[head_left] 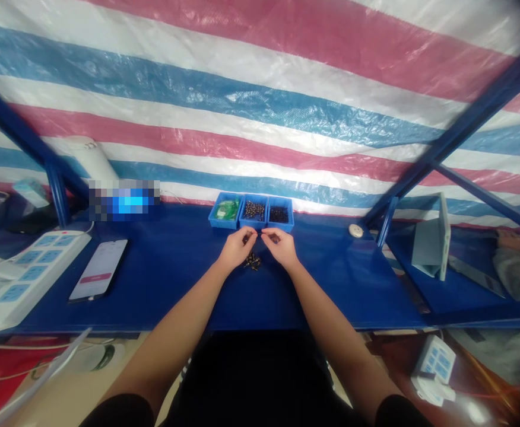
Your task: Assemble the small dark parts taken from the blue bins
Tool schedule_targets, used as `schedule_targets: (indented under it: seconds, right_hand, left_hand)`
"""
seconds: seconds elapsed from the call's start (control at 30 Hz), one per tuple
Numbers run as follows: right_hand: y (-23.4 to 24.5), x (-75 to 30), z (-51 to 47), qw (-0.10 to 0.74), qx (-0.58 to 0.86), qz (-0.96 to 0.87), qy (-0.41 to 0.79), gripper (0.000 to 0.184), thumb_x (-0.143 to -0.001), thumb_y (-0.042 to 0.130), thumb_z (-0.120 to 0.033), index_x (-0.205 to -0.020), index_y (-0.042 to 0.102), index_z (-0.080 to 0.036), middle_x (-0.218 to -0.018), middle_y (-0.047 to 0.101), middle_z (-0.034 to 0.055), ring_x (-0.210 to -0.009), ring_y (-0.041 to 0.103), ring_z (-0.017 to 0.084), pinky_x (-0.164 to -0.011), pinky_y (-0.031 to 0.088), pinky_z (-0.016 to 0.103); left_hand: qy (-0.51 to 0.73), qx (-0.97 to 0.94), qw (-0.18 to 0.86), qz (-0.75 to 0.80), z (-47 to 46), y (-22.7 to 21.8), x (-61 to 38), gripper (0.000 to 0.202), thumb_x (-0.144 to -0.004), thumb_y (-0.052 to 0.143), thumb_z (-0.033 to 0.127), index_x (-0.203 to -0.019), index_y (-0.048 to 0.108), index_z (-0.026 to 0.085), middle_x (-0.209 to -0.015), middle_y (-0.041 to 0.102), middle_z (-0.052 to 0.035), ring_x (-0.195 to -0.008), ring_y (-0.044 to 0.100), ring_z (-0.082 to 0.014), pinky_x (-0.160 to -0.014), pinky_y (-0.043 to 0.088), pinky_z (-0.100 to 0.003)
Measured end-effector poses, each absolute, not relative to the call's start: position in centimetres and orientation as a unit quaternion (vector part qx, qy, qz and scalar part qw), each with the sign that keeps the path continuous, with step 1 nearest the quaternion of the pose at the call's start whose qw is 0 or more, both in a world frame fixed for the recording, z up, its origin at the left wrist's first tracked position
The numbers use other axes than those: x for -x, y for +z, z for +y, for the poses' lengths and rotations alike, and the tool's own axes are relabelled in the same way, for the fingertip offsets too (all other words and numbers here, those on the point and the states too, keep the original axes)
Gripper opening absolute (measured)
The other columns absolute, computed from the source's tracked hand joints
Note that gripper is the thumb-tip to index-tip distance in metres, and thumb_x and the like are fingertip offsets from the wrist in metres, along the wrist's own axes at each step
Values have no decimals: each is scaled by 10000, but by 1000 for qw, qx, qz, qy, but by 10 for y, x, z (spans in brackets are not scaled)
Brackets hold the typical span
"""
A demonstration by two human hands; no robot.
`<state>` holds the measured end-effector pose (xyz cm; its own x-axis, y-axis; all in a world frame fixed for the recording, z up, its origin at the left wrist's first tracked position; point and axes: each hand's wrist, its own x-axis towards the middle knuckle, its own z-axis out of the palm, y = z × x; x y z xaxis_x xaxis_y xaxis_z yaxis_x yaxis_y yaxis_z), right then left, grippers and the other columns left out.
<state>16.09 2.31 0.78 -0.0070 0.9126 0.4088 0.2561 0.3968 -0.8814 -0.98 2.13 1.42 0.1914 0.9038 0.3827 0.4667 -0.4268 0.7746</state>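
My left hand point(237, 245) and my right hand point(281, 244) meet fingertip to fingertip above the table, just in front of three blue bins. Both are closed in a pinch, and what sits between the fingertips is too small to name. Just below them lies a small pile of brass-and-black parts point(253, 261). The left bin point(223, 224) holds something green in clear plastic. Small brass-coloured parts point(254, 210) fill the middle bin point(251, 225), and small black parts point(279, 214) are in the right bin point(282, 226).
On the blue table point(162, 273) lie a phone point(98, 270) and a white power strip point(32, 279) at the left. A round whitish object point(355, 230) is at the right, near the blue frame post point(387, 222). Beyond it stand a tablet point(442, 237) and another person's sleeve point(516, 270).
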Motion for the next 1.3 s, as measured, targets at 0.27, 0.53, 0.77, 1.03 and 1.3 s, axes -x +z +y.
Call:
schedule_targets:
  seconds: [0.27,0.53,0.77,1.03,1.3]
  right_hand:
    - [7,-162,26,542,467,-615,333,252,-789,651,-372,-949,726,-192,-908,733,56,-722,660,173,-717,553,317]
    - [1,-181,52,642,443,-457,429,549,-758,694,-441,-1215,612,-149,-1119,685,114,-865,695,214,-781,581,392]
    - [9,-190,39,493,446,-651,365,302,-814,632,-420,-985,715,-186,-844,715,57,-699,638,161,-690,527,317]
    - [26,-187,19,208,356,-857,310,229,-727,754,-376,-916,751,-247,-843,673,25,-835,588,173,-796,437,307]
    - [12,-178,24,292,415,-817,273,203,-811,649,-246,-999,715,-206,-794,672,26,-689,580,146,-690,457,286]
  left_hand:
    - [426,-728,249,476,20,17,10,259,-931,439,417,-940,603,216,-755,665,11,-662,611,-137,-660,464,-256]
    - [418,-731,242,483,22,14,10,270,-924,441,415,-956,623,218,-755,667,6,-663,614,-140,-670,480,-257]
    - [429,-722,227,493,22,15,11,250,-917,459,399,-935,631,218,-729,657,10,-655,613,-137,-655,474,-248]
    - [432,-718,217,500,22,15,12,263,-922,443,399,-934,629,213,-749,654,8,-657,597,-133,-659,465,-248]
    - [404,-749,171,497,19,19,11,265,-926,425,396,-976,622,225,-879,653,-41,-828,590,-192,-798,451,-335]
